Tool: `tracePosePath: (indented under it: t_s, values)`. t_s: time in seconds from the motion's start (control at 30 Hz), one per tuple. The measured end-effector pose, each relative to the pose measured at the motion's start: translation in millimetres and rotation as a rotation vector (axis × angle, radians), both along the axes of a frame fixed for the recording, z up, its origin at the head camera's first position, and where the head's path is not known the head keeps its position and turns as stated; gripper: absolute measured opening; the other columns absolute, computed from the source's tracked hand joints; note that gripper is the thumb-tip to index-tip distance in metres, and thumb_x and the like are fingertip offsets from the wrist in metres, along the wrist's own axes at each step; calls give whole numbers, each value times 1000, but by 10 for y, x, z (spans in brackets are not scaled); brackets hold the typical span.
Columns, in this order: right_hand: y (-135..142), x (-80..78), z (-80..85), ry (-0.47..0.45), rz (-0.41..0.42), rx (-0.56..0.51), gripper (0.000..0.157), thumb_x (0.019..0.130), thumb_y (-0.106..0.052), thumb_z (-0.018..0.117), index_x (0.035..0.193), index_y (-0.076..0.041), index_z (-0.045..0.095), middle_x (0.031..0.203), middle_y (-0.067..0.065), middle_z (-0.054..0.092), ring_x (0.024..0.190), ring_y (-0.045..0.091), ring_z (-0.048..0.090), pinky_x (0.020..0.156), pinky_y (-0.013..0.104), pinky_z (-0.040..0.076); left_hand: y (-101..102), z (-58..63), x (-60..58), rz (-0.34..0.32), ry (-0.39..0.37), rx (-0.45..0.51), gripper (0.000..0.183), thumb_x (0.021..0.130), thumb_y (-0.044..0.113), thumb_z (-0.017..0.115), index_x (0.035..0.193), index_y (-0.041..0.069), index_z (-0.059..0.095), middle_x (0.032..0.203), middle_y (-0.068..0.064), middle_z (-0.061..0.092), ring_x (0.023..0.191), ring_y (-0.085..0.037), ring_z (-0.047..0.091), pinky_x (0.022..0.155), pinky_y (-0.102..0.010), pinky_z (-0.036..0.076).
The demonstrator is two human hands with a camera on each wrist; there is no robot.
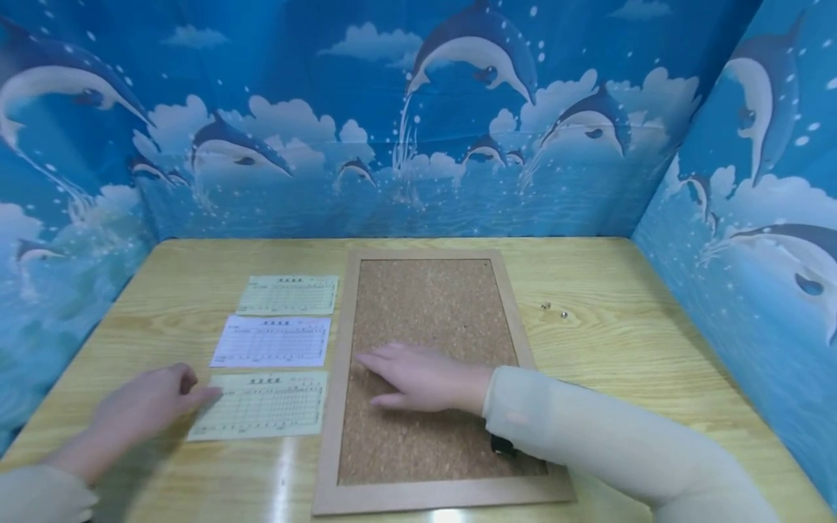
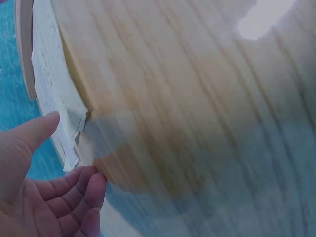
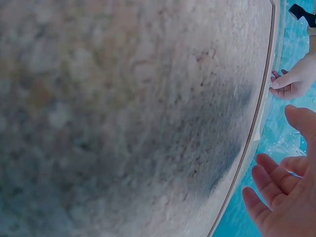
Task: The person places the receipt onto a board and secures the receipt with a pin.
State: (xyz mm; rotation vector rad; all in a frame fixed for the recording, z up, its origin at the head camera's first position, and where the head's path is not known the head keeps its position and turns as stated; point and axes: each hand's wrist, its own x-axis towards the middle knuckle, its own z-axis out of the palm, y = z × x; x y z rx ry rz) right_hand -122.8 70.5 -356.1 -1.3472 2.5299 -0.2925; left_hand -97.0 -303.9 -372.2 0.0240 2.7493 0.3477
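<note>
A cork board (image 1: 418, 298), speckled brown within a plain tan frame, is laid lengthwise on a wooden table (image 1: 608, 341); to its left, three printed paper slips are lined up in a column, a pale green one (image 1: 288, 296) beside the board's far half, a white one (image 1: 271, 341) beside its middle and a second green one (image 1: 268, 410) beside its near half, each ruled with a fine grid under a dark heading; the near slip's left edge is met by the left hand (image 1: 140, 399), its fingers loosely curled and its thumb held apart from them; over the board the right hand (image 1: 418, 378) is extended palm down, fingers loosely stretched and gripping nothing, though whether the cork is touched cannot be told; to the board's right, small shiny pieces (image 1: 564, 314) are scattered on yellowish, streaked wood grain; beyond the board, a blue backdrop (image 1: 314, 192) is printed with leaping dolphins and clouds.
</note>
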Motion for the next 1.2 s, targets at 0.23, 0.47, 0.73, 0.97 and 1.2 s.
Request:
tracePosePath:
  t_s: [0.23,0.47,0.73,0.97,1.2]
  values:
    - [-51,-6,-26,-27,24,-4,69,93,-43,52,147,-8,27,145,5,39,132,16,35,109,32,22,54,8,-33,13,-7,-18,58,80,57,62,85,0,57,71,-4,55,62,-19,48,52,-33,37]
    - [-83,11,-25,-18,42,-2,70,93,-43,52,146,-6,27,144,6,40,131,17,36,108,32,23,40,12,-29,-13,29,24,49,80,50,67,85,1,59,76,-6,60,65,-19,52,55,-36,41]
    - [-91,11,-19,-41,34,-1,69,93,-42,53,146,-7,27,145,5,38,132,16,35,108,30,23,81,-2,-37,-23,55,77,35,81,35,69,85,2,61,78,-5,61,69,-20,54,59,-38,43]
    - [-108,-12,30,-22,39,10,70,93,-42,53,146,-6,27,146,7,37,133,17,34,108,30,23,81,-22,-74,-34,97,110,26,82,30,69,79,6,60,74,-2,58,66,-15,50,58,-35,40]
    - [-163,-7,65,-21,56,29,69,93,-41,54,147,-6,26,143,6,41,130,15,37,106,27,27,36,-77,-54,-56,127,141,21,80,25,72,73,9,60,70,1,57,64,-14,49,59,-34,39]
